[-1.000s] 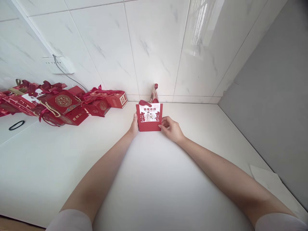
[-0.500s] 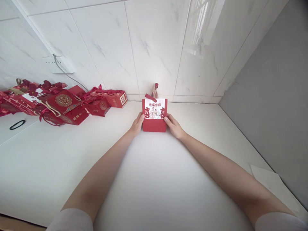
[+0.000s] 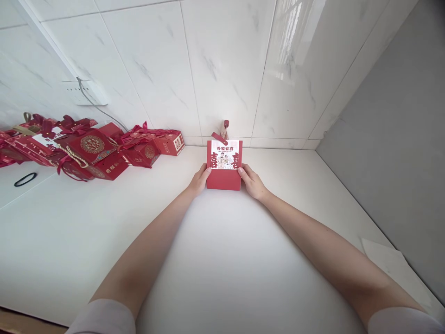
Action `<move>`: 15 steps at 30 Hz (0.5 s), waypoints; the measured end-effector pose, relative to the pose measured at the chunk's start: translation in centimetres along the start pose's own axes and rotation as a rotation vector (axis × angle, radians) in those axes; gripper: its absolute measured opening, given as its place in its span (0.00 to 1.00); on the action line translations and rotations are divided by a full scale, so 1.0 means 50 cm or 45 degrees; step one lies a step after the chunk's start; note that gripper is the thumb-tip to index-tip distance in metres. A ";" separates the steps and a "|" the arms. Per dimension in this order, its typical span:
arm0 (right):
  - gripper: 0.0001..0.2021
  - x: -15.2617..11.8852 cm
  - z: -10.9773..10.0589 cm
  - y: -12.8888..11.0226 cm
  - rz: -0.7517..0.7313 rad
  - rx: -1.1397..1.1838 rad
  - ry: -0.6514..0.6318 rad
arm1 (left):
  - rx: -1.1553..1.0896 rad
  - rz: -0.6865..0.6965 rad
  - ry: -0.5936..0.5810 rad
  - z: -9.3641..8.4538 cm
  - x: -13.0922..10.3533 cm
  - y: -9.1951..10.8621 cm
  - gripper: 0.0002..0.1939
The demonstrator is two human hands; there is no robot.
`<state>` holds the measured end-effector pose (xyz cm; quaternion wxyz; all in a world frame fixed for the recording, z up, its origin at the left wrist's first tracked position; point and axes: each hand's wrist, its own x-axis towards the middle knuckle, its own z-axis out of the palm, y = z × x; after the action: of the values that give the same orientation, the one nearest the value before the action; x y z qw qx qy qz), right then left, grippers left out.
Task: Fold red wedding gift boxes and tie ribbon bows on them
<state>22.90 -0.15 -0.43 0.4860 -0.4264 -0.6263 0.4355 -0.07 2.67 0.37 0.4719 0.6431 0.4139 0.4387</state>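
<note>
From where I stand, a heap of red gift boxes [image 3: 92, 146] lies at the far left of the white counter [image 3: 222, 260], a thin black loop [image 3: 25, 179] in front of it. Next comes the left hand [image 3: 200, 180], its grip closed around the near side edge of a red gift bag [image 3: 224, 181], thumb on the front. The bag stands upright near the tiled wall [image 3: 222, 69], straight ahead of the person, a white printed panel [image 3: 224, 155] on its upper front. It looks like card: light, fairly stiff, smooth enough to slide, easily creased if squeezed. The side edges seem the best hold; the ribbon handle [image 3: 219, 138] on top looks soft and would let it swing. On the right, the right hand [image 3: 254, 182] grasps the opposite edge the same way, thumb forward; the hidden fingers I can't make out.
</note>
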 end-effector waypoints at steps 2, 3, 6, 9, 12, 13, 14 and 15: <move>0.24 0.002 -0.001 0.001 0.013 -0.004 0.004 | 0.017 -0.005 -0.004 0.000 -0.004 0.005 0.31; 0.24 0.003 -0.002 0.001 0.019 -0.004 0.010 | 0.033 -0.006 -0.009 0.001 -0.007 0.008 0.30; 0.25 0.005 -0.003 0.003 0.038 -0.001 0.029 | 0.094 -0.002 -0.015 0.002 -0.012 0.014 0.28; 0.26 0.004 -0.004 0.007 0.076 -0.001 0.057 | 0.054 -0.031 0.016 0.005 -0.005 0.012 0.27; 0.29 -0.002 -0.003 0.011 0.099 -0.021 0.085 | -0.204 -0.167 0.158 0.004 0.013 0.007 0.30; 0.30 -0.004 -0.002 0.012 0.072 -0.043 0.076 | -0.289 -0.216 0.204 0.001 0.019 0.006 0.33; 0.32 -0.008 -0.001 0.011 0.027 -0.081 0.052 | -0.356 -0.263 0.235 -0.002 0.024 0.006 0.35; 0.34 -0.011 0.000 0.010 -0.028 -0.129 0.017 | -0.397 -0.319 0.231 -0.006 0.028 0.007 0.35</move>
<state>23.05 -0.56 -1.04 0.4729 -0.4465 -0.6489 0.3950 0.05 3.99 1.02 0.5772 0.4640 0.4584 0.4914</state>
